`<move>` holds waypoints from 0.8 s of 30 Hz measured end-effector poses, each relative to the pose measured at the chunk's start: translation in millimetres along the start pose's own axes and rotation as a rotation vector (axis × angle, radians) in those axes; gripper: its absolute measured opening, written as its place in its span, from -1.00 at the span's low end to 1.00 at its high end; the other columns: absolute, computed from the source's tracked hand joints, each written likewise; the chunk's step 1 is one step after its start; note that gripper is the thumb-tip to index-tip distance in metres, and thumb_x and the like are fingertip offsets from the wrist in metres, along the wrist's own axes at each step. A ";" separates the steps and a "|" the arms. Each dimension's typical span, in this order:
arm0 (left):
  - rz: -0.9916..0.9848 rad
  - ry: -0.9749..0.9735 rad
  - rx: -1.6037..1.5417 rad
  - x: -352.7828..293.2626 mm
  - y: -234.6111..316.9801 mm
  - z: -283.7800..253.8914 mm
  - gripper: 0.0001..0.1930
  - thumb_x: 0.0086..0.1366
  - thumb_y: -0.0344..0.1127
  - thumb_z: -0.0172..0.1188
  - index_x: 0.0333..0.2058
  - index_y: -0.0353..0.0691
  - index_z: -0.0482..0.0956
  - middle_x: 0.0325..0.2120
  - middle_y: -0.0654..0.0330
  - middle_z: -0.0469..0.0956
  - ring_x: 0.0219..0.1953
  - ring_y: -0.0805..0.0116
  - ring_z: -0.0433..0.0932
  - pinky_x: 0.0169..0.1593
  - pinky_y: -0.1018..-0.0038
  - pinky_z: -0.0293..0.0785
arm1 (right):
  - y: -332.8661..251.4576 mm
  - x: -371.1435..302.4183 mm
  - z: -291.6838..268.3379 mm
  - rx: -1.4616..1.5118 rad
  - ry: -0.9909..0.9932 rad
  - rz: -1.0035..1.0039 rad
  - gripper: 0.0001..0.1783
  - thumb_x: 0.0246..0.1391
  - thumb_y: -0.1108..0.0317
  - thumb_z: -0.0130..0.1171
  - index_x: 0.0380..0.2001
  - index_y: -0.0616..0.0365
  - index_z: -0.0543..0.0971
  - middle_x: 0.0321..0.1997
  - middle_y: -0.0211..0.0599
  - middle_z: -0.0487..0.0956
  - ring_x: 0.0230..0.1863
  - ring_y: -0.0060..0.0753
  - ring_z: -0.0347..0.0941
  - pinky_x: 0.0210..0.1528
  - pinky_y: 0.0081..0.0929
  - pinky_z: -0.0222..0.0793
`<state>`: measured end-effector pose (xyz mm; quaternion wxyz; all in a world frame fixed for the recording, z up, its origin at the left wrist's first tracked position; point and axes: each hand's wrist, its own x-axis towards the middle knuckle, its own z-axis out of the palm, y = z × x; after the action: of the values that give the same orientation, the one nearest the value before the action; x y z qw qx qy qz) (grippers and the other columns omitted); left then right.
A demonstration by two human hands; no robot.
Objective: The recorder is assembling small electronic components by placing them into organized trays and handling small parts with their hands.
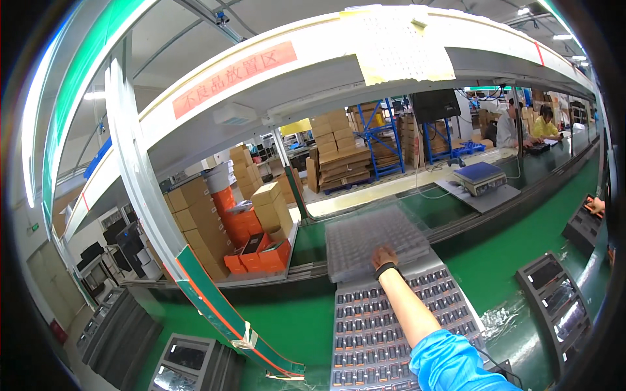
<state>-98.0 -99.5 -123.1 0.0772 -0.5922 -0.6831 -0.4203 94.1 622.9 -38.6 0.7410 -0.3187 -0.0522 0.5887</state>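
Most of the clear tray [357, 240] lies beyond the right hand [385, 257].

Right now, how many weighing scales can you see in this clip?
1: the blue-topped weighing scale, on a grey board to the right of the clear plastic trays. More could be hidden farther back.

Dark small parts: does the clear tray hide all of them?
No, many rows of dark small parts show uncovered on the near side of the clear tray.
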 end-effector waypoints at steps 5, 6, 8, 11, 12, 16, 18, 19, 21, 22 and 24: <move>-0.929 -0.323 -0.691 -37.8 -33.2 -2.4 -0.52 0.47 -0.25 -0.07 0.32 -0.11 0.21 0.16 -0.17 0.43 0.20 0.00 0.44 0.30 0.00 0.30 | 21.4 7.9 -2.4 0.057 0.024 -0.117 -0.65 0.28 0.46 0.09 0.10 -0.06 0.38 -0.51 -0.39 0.48 -0.65 -0.58 0.29 -0.65 -0.55 0.22; -0.972 -0.378 -0.706 -42.8 -39.1 -2.9 -0.51 0.47 -0.24 -0.08 0.33 -0.08 0.17 0.18 -0.17 0.40 0.21 -0.01 0.42 0.30 0.00 0.30 | 25.5 4.7 -4.5 0.011 -0.003 -0.145 -0.64 0.28 0.45 0.10 0.11 -0.05 0.37 -0.48 -0.39 0.49 -0.62 -0.57 0.31 -0.62 -0.54 0.26; -0.924 -0.452 -0.687 -49.1 -51.4 -5.5 -0.47 0.48 -0.21 -0.09 0.37 -0.01 0.09 0.23 -0.17 0.34 0.24 -0.03 0.38 0.30 0.00 0.29 | 29.2 0.3 -4.2 -0.037 -0.026 -0.172 -0.64 0.29 0.43 0.11 0.11 -0.03 0.37 -0.44 -0.40 0.49 -0.60 -0.57 0.33 -0.59 -0.53 0.31; -0.804 -0.524 -0.664 -52.6 -64.2 -6.8 -0.41 0.49 -0.16 -0.10 0.42 0.09 -0.04 0.29 -0.17 0.26 0.27 -0.07 0.32 0.31 -0.01 0.27 | 24.3 9.9 -8.9 0.042 0.003 -0.142 -0.64 0.27 0.42 0.14 0.09 0.03 0.36 -0.36 -0.33 0.51 -0.60 -0.54 0.34 -0.60 -0.56 0.32; -0.771 -0.538 -0.657 -52.3 -66.8 -7.4 -0.39 0.50 -0.15 -0.11 0.44 0.12 -0.08 0.31 -0.17 0.23 0.29 -0.08 0.30 0.32 -0.01 0.26 | 22.0 15.1 -10.3 0.024 0.008 -0.154 -0.59 0.21 0.47 0.15 0.11 0.04 0.36 -0.40 -0.28 0.53 -0.61 -0.47 0.39 -0.61 -0.49 0.36; -0.724 -0.449 -0.636 -44.2 -46.1 -10.7 -0.40 0.51 -0.11 -0.13 0.44 0.15 -0.07 0.30 -0.18 0.24 0.29 -0.07 0.30 0.34 0.00 0.23 | 9.9 0.3 -11.6 -0.480 -0.059 -0.083 -0.62 0.22 0.40 0.19 0.06 0.15 0.36 -0.28 -0.14 0.56 -0.44 -0.24 0.60 -0.45 -0.29 0.64; -0.764 -0.412 -0.634 -41.2 -37.4 -11.6 -0.41 0.50 -0.06 -0.13 0.43 0.08 0.00 0.29 -0.18 0.26 0.26 -0.05 0.33 0.33 0.02 0.24 | 4.5 -25.2 -5.2 -0.525 -0.059 -0.061 -0.66 0.21 0.41 0.19 0.02 0.18 0.38 -0.25 -0.08 0.58 -0.38 -0.15 0.63 -0.40 -0.21 0.67; -0.786 -0.393 -0.636 -38.2 -37.6 -11.8 -0.40 0.49 0.00 -0.12 0.42 0.01 0.07 0.29 -0.18 0.27 0.24 -0.03 0.35 0.33 0.04 0.24 | -1.0 -29.3 -6.0 -0.557 -0.044 -0.055 -0.69 0.21 0.43 0.18 -0.02 0.22 0.40 -0.21 -0.01 0.61 -0.31 -0.06 0.67 -0.34 -0.12 0.70; -0.936 -0.450 -0.680 -45.4 -60.6 -1.7 -0.39 0.47 0.07 -0.12 0.37 -0.10 0.17 0.26 -0.17 0.31 0.21 0.00 0.37 0.31 0.06 0.25 | -6.0 -25.5 -8.6 -0.544 -0.033 -0.074 -0.75 0.20 0.45 0.19 -0.10 0.22 0.41 -0.28 -0.03 0.62 -0.41 -0.08 0.66 -0.45 -0.15 0.66; -1.095 -0.503 -0.723 -44.3 -64.5 -0.3 -0.35 0.45 0.14 -0.11 0.32 -0.20 0.28 0.23 -0.16 0.35 0.18 0.03 0.39 0.30 0.09 0.27 | -7.3 -26.6 -9.5 -0.537 -0.025 -0.088 -0.81 0.19 0.48 0.20 -0.18 0.22 0.41 -0.36 -0.04 0.63 -0.50 -0.11 0.65 -0.56 -0.17 0.62; -1.077 -0.475 -0.690 -46.4 -63.7 0.1 -0.31 0.43 0.20 -0.12 0.27 -0.27 0.34 0.20 -0.14 0.37 0.16 0.06 0.40 0.29 0.10 0.27 | -6.9 -29.2 -8.8 -0.544 -0.010 -0.091 -0.81 0.21 0.45 0.20 -0.19 0.25 0.42 -0.38 -0.02 0.63 -0.51 -0.11 0.64 -0.54 -0.17 0.63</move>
<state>-140.4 -130.5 -182.0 -0.4882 -0.2366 -0.7077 -0.4526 95.1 592.1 -33.2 0.6537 -0.5005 -0.2264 0.5205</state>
